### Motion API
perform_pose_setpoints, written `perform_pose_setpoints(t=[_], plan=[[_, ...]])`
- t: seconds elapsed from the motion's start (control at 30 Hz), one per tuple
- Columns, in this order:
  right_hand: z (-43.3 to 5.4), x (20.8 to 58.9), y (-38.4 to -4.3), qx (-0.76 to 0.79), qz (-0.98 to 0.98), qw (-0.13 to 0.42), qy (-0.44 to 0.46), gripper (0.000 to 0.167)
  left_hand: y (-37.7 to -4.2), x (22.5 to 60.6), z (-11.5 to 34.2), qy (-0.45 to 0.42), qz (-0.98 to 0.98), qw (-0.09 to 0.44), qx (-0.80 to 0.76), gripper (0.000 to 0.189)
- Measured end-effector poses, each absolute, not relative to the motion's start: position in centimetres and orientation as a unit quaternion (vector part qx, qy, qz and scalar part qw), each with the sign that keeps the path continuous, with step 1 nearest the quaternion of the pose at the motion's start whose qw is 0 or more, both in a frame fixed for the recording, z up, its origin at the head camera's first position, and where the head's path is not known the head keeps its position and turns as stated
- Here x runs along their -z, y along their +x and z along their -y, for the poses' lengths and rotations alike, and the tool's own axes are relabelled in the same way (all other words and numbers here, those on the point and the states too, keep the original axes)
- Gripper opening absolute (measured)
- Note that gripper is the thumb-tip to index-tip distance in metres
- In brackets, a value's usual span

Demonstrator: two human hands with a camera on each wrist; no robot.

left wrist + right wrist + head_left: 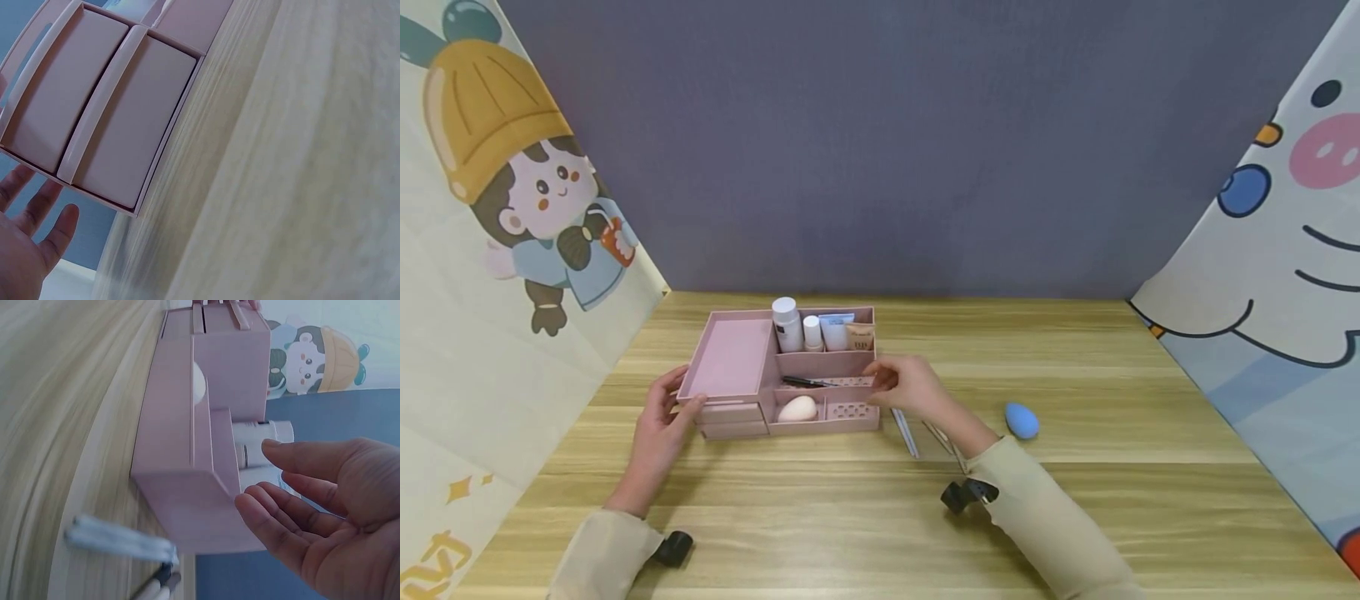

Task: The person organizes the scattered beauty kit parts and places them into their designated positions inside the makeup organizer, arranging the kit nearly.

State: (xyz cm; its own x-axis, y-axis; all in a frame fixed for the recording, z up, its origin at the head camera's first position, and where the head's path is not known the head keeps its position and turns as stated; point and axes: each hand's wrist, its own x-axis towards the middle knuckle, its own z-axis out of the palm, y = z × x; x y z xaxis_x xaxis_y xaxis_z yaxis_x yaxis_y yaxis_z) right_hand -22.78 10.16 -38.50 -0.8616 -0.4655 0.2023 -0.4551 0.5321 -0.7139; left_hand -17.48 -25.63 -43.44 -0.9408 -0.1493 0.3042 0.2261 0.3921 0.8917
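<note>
A pink desktop organizer [730, 358] with two front drawers stands on the table. My left hand [658, 421] rests at its front left corner, thumb by the top edge; in the left wrist view the fingers [59, 231] stretch along its side. My right hand [913, 387] hovers over its right end, fingers loosely bent, with nothing visible in them. In the middle compartment lies a black pen-like stick [808, 382]. A cream egg-shaped makeup sponge [797, 409] sits in the front one. At the back stand a white bottle [787, 325], a small white-capped bottle [812, 333] and two tubes [837, 331].
A blue egg-shaped makeup sponge [1022, 421] lies to the right on the wooden table [865, 517]. Slim silvery sticks [906, 433] lie right of the organizer, and other thin sticks [938, 437] are partly under my right forearm. A dark panel [887, 167] closes the back.
</note>
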Motion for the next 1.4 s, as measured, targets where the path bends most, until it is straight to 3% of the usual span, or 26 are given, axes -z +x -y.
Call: perform_pose_setpoints(t=[1.4], plan=[[-24.3, 38.6, -20.6, 0.367, -0.916, -0.029, -0.160, 0.034, -17.6, 43.5, 25.8, -0.030, 0.820, 0.164, 0.547, 0.052]])
